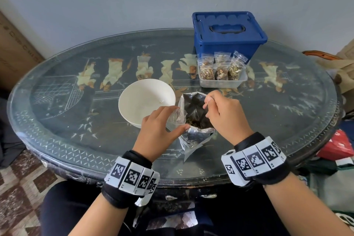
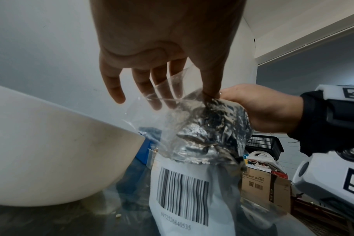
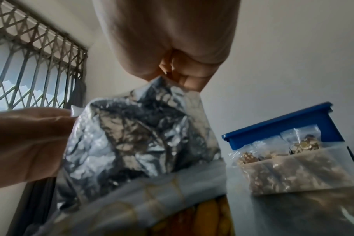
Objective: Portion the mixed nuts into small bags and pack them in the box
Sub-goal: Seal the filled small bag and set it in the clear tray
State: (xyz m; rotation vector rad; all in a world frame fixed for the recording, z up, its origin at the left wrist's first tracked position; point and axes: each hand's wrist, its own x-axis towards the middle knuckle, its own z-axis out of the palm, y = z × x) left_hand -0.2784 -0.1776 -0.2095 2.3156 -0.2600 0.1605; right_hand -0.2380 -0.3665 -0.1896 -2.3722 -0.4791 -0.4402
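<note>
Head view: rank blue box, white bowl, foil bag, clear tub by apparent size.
1. blue box
2. white bowl
3. foil bag and clear tub: similar; the hands hide part of the bag, so unranked.

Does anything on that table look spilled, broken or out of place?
Nothing much. A few pale crumbs lie on the table by the bowl. The foil bag is crumpled but upright, and the filled bags stand neatly in their tub.

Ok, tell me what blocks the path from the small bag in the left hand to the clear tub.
Nothing visible does. The left hand holds the small clear bag beside the foil pouch; the clear tub sits behind the pouch, open-topped, three filled bags standing inside.
</note>
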